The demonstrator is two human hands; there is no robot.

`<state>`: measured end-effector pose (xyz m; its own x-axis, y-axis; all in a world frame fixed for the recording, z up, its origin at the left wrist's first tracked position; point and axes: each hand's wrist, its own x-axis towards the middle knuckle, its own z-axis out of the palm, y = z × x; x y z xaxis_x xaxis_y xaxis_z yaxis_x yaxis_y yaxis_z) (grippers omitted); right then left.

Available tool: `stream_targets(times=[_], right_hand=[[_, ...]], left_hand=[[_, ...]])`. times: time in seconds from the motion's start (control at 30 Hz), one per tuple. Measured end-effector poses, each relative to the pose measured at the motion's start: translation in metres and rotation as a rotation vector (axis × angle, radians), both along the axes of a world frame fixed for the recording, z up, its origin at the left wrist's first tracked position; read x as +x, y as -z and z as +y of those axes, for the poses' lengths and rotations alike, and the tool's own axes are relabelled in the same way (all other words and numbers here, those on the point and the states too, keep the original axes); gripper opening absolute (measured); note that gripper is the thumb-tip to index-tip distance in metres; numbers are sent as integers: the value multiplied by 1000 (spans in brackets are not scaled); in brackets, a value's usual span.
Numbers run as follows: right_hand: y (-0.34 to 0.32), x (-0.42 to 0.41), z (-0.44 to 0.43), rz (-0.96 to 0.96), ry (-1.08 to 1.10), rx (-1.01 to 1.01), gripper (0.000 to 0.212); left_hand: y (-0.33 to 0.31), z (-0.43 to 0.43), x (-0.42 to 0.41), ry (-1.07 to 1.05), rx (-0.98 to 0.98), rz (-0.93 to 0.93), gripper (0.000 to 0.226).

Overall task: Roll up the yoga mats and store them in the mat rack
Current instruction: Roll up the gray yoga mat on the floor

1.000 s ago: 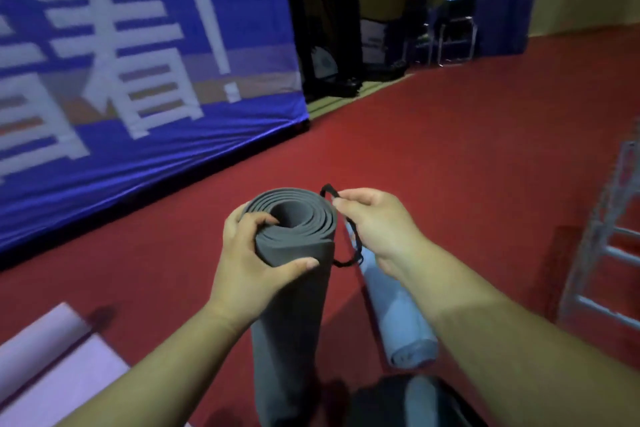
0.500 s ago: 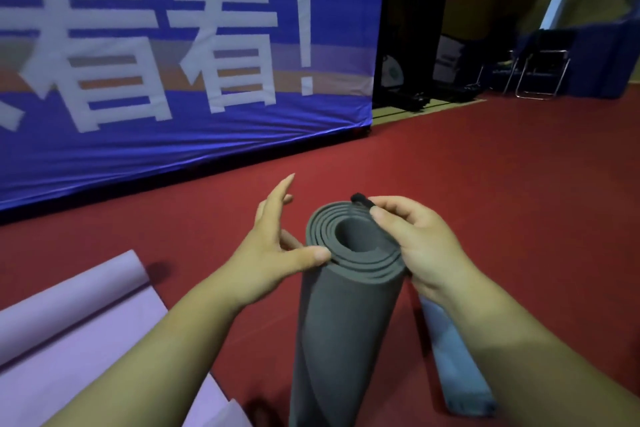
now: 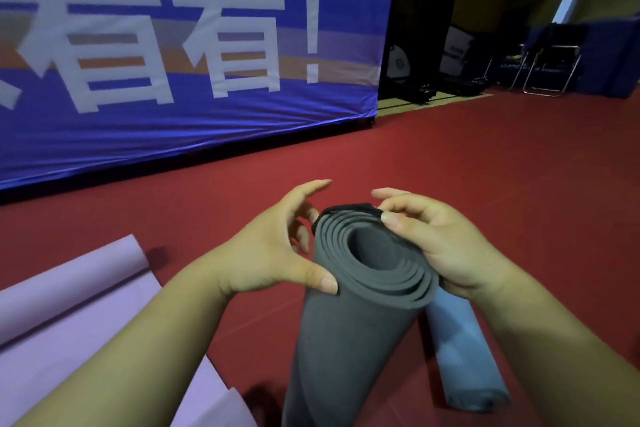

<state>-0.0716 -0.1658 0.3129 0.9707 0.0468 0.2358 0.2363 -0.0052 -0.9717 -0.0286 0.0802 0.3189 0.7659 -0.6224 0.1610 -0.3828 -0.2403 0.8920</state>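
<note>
Upright grey rolled mat [image 3: 346,340], blue roll [image 3: 460,357] lying beside, lilac mat [image 3: 69,322] half-unrolled.

One head cam, wide-angle, fwd/down, close over rolled grey mat [image 3: 346,340]; red floor [image 3: 485,166], blue banner [image 3: 173,135] beyond.
</note>
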Motion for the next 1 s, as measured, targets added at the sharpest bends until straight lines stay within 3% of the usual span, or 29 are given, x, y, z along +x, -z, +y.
stream_targets(times=[0.1,0.2,0.47,0.6,0.73,0.87,1.0], right_hand=[[1,-2,0,-34,28,-55,8],[2,-2,-3,-80,88,-76,20],[3,3,-1,-43,296,56,15],[7,7,1,-57,353,104,22],[10,12,5,-118,419,83,18],[7,14,8,-224,574,-102,13],[2,11,-1,-276,571,-190,16]], left_hand=[[2,-1,2,-26,-6,-65,119],[4,-3,1,-83,-68,-125,110],[6,-14,-11,-78,-141,-177,88],[6,-10,-16,-5,-67,-169,111],[17,-27,-27,-188,97,-365,145],[23,-25,-16,-322,40,-392,147],[25,-27,-14,-337,-39,-375,136]])
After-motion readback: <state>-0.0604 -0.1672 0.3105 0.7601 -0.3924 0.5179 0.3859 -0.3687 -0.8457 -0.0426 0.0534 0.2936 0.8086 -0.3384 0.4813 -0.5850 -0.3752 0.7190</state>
